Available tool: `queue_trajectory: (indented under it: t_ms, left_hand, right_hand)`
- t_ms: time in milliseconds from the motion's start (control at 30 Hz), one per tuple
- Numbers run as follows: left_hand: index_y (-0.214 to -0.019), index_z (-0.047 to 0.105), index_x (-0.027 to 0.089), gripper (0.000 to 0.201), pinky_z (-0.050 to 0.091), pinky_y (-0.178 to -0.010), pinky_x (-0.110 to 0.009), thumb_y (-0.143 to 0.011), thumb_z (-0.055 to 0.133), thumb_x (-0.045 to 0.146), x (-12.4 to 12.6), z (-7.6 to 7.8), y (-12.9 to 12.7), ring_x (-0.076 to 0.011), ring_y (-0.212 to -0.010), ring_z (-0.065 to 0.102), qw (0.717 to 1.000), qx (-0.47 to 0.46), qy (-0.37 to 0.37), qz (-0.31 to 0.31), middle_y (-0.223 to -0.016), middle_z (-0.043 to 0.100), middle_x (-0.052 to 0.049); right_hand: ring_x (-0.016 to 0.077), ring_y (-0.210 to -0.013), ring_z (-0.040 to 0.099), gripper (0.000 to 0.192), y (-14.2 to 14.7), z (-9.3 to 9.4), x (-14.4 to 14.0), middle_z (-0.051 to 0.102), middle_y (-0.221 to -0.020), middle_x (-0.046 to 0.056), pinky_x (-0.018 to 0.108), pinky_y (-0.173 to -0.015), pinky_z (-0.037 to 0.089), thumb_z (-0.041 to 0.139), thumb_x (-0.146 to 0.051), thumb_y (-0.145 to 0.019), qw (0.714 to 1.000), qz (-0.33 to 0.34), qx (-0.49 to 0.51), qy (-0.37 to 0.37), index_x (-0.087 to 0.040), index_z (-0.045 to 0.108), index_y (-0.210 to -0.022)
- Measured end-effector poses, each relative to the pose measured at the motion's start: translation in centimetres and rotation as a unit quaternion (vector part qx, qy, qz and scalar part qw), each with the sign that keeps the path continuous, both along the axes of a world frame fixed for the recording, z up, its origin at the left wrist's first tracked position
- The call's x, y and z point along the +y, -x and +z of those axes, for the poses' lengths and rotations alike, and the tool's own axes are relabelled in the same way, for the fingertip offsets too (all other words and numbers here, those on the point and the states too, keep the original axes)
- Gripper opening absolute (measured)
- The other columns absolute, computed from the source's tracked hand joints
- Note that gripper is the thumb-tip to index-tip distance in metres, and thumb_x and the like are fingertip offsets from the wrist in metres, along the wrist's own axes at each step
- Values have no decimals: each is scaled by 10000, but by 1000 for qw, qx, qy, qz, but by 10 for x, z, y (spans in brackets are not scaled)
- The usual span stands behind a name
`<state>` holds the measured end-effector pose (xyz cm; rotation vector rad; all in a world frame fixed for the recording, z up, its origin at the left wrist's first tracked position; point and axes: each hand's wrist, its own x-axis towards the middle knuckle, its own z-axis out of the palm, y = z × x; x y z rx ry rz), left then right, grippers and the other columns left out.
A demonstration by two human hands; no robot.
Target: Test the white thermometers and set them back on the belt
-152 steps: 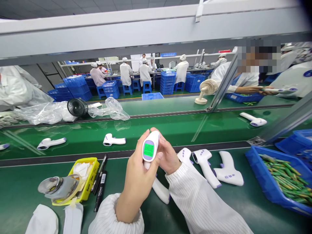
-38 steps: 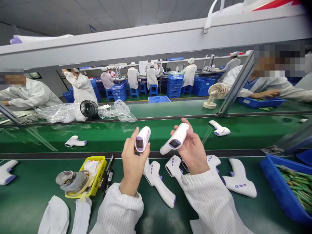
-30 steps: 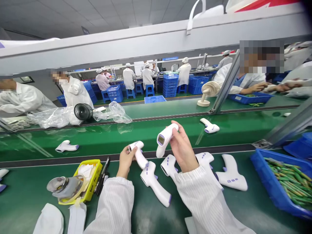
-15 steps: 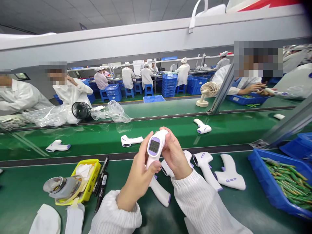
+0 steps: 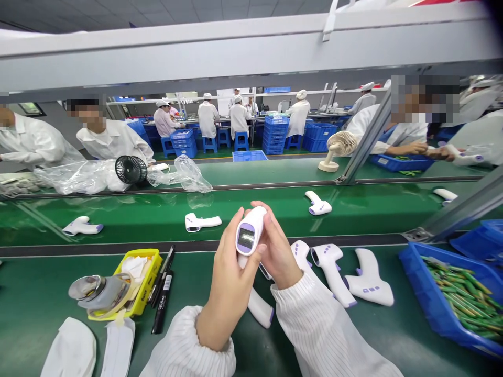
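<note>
Both hands hold one white and purple infrared thermometer [image 5: 249, 234] upright over the green bench, its grey screen facing me. My left hand [image 5: 230, 285] wraps the handle from the left, thumb below the screen. My right hand [image 5: 275, 246] grips the head from the right. Under my hands another thermometer [image 5: 260, 309] lies on the mat. To the right lie more thermometers [image 5: 333, 272], one of them screen down [image 5: 369, 280].
A yellow tray [image 5: 143, 288] with a metal tool and black pens [image 5: 163, 293] sits at left. A blue bin [image 5: 440, 309] of green parts stands at right. Thermometers [image 5: 200, 222] ride the far conveyor [image 5: 275, 207]. Other workers in white sit beyond it.
My left hand set its earlier thermometer on the conveyor, then joined my right hand on the one it held. That unit is now upright with the screen toward me.
</note>
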<state>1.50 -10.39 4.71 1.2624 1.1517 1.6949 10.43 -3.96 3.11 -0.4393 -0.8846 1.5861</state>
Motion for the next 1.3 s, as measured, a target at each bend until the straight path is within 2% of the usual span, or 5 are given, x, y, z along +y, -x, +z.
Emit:
queue_trajectory:
  t_ms: [500, 633, 733, 867, 1300]
  left_hand:
    - [-1271, 611, 303, 491, 434, -954, -241, -809, 717, 176, 0, -2, 0, -218, -1179, 550, 996, 55, -19, 64, -1290, 585, -49]
    - [-1251, 584, 276, 420, 509, -800, -216, -847, 674, 206, 15, -5, 11, -177, -972, 644, 990, -135, 5, 29, -1188, 635, -60]
    - [-1249, 564, 237, 329, 540, -685, -203, -920, 558, 220, 29, 1, 31, -129, -741, 674, 902, -425, 74, -1, -971, 690, -41]
    - [-1101, 577, 73, 292, 527, -510, -176, -989, 400, 278, 37, 10, 54, -96, -489, 608, 789, -585, 189, 1, -664, 625, -28]
    - [-956, 509, 116, 357, 511, -454, -103, -1025, 266, 367, 32, 17, 58, -71, -443, 612, 735, -652, 185, -40, -588, 586, 3]
  right_hand:
    - [215, -1012, 642, 370, 13, -5, -7, 629, -1090, 25, 367, -894, 531, 616, -515, -862, 998, -33, -14, -46, -313, 539, -1162]
    - [217, -1381, 407, 503, 16, -4, -17, 421, -1493, 16, 395, -1095, 406, 590, -352, -923, 981, -69, -101, -149, -387, 412, -1392]
    - [222, -1476, 230, 484, 19, -6, -21, 342, -1565, -14, 472, -1200, 212, 574, -273, -935, 934, -50, -201, -291, -373, 469, -1397]
    - [267, -1359, 452, 271, 27, -11, -21, 654, -1285, 43, 530, -1173, 251, 627, -314, -905, 890, 60, -217, -397, -310, 684, -1169]
    - [249, -1257, 565, 296, 33, -12, -26, 697, -1205, 95, 442, -1115, 391, 678, -382, -861, 901, 67, -162, -398, -207, 677, -1099]
